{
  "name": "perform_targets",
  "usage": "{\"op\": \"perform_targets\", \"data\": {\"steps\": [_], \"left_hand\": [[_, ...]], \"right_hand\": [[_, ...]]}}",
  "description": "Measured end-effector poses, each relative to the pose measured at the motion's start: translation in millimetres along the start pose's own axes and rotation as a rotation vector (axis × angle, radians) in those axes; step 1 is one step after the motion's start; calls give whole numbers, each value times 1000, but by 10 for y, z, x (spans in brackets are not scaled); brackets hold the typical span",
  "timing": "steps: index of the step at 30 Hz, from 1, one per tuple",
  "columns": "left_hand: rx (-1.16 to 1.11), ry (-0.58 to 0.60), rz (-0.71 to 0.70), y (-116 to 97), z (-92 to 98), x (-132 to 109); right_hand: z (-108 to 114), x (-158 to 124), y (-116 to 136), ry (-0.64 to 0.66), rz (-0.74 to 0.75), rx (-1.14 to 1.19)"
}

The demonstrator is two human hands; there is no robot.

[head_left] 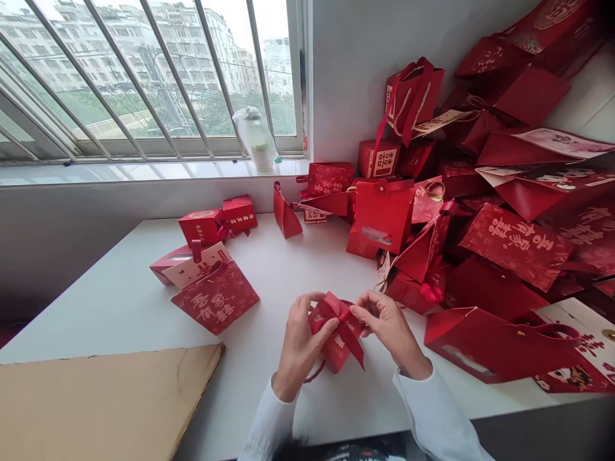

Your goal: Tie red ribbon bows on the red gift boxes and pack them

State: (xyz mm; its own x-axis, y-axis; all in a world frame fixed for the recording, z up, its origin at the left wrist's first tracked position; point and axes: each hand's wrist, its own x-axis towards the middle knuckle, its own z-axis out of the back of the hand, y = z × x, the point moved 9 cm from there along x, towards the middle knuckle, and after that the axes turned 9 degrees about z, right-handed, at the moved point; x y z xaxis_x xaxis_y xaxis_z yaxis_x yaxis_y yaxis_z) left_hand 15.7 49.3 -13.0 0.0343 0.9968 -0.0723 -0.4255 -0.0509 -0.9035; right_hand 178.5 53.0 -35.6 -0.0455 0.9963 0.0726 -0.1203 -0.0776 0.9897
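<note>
I'm on it: my left hand (302,342) pinches the red box (336,351), my right hand (390,326) pinches the ribbon bow (335,308) | box held up above the table (144,307), just left of the bag heap (509,224) | risk: if my pinch loosens, the ribbon slips and the bow falls slack

Left hand (302,347) and right hand (390,325) held close together above the table height, nearly touching, fingers (366,310) curled inward in a pinch, white-sleeved forearms (432,416) converging upward from the lower frame edge.
</note>
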Motion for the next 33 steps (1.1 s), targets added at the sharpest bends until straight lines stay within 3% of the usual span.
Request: {"op": "perform_targets", "data": {"steps": [4, 9, 13, 16, 20, 26, 33], "left_hand": [[-18, -20, 41, -9, -4, -8], [83, -115, -22, -84, -35, 0], [-32, -48, 12, 25, -17, 18], [-130, -16, 83, 134, 68, -27], [18, -98, 116, 178, 254, -156], [-29, 109, 204, 288, 201, -240], [69, 96, 183, 245, 285, -282]], "right_hand": [[-32, 5, 51, 51, 0, -28], [-46, 0, 107, 64, 23, -92], [-27, -5, 56, 40, 4, -29], [-26, -4, 54, 65, -2, -33], [-27, -3, 101, 91, 16, -102], [-30, -16, 164, 58, 38, -202], [8, -37, 269, 0, 86, -297]]}}
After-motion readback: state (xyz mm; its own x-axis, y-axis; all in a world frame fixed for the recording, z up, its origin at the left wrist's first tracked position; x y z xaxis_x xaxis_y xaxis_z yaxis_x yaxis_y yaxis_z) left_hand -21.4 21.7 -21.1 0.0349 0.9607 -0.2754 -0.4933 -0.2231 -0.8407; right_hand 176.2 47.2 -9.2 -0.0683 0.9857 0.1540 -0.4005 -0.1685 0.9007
